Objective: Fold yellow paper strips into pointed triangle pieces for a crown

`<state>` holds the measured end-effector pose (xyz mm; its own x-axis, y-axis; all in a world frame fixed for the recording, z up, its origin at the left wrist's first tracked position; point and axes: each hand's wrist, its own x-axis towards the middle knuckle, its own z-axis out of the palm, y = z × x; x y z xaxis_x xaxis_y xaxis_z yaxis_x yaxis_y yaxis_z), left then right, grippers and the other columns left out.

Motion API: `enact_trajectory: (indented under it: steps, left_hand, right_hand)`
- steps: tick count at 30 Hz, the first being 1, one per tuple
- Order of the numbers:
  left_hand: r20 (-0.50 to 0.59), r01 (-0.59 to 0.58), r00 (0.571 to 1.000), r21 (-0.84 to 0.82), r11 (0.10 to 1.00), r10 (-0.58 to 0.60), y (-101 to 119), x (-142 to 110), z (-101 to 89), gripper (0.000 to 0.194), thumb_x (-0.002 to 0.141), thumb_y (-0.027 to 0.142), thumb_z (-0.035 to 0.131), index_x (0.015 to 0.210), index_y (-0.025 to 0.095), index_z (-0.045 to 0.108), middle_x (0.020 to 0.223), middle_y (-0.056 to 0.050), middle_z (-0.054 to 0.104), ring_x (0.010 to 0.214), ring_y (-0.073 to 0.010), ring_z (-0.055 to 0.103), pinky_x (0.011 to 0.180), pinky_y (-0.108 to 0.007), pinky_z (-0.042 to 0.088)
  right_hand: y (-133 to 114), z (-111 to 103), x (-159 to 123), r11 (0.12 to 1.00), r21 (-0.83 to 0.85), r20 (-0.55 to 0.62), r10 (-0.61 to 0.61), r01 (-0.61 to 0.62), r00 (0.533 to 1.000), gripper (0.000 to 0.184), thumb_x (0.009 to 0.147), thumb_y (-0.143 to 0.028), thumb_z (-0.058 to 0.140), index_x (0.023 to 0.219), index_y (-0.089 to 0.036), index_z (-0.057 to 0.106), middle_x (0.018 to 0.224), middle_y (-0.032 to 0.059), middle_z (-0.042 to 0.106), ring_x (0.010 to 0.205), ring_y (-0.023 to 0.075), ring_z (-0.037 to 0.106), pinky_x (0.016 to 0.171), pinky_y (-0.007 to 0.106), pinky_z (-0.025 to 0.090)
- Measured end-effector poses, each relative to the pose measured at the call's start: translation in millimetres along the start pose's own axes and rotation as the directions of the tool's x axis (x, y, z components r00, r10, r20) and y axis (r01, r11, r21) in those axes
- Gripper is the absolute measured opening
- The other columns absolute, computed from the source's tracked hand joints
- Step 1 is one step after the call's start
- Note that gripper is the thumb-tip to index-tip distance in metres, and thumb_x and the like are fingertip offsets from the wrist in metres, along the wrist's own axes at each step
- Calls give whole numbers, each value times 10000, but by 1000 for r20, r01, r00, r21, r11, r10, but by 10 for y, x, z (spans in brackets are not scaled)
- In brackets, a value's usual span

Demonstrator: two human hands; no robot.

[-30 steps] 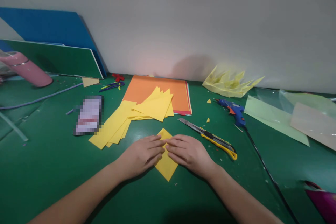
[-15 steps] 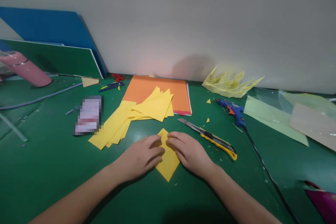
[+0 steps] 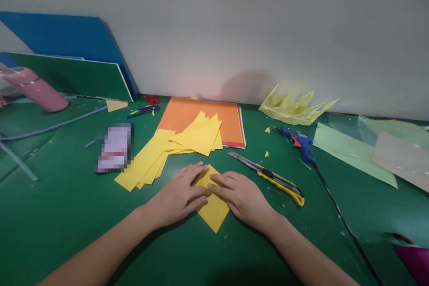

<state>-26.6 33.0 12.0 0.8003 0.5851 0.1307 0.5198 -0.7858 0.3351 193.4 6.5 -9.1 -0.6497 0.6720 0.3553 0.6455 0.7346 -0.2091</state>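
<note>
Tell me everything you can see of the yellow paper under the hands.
The yellow paper is plain, looks thin and appears folded, with faint crease lines. It lies flat on the green tabletop in a diamond pose, one corner toward the person, another away. The left hand touches its left side, the right hand its right; both hide parts of it.

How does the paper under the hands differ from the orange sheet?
The paper is smaller than the orange sheet. The paper points a corner towards the person; the orange sheet, a straight edge. Left hand and right hand touch the paper; yellow sheets partly cover the orange sheet. Both have straight edges.
</note>
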Motion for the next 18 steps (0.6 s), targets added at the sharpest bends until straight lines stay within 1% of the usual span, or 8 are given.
enact_trajectory:
  steps: [4,10,13,16,18]
  left_hand:
    - [30,-10,1000,31,999,9,-18,4,5,256,936,308,441,1063,233,651,1404,-128,438,1357,-354,277,1020,-612,327]
    - [54,3,999,29,1000,-4,-15,17,4,230,930,335,465,1050,254,643,1441,-96,410,1379,-318,252,1059,-614,257]
    - [86,30,996,-4,1000,-30,-12,19,-11,236,925,375,473,1032,258,647,1461,-84,385,1387,-332,225,1058,-637,231]
    - [106,60,993,-49,997,-54,-21,15,-38,257,911,426,488,1037,269,648,1484,-54,349,1400,-357,162,1053,-662,207]
    - [115,72,991,-72,995,-64,-31,12,-58,269,900,449,501,1057,286,646,1488,-33,343,1404,-369,128,1054,-675,185]
  right_hand:
    - [-2,-3,3,1000,-17,20,-2,2,1000,348,878,-81,419,1140,-159,634,1143,95,647,883,214,543,776,352,497]
    - [-19,-5,5,998,-59,34,10,-8,999,354,864,-88,433,1137,-178,639,1178,91,638,891,208,559,776,345,505]
    - [-23,-14,11,997,-71,31,-8,10,999,380,832,-71,438,1139,-163,642,1182,80,645,888,212,571,775,341,515]
    - [-19,-19,17,998,-49,23,-42,43,999,406,813,-59,438,1164,-122,631,1139,81,674,912,218,577,810,338,515]
    - [-17,-20,19,998,-40,14,-45,46,999,414,811,-59,440,1175,-122,627,1119,78,687,928,220,578,826,339,512]
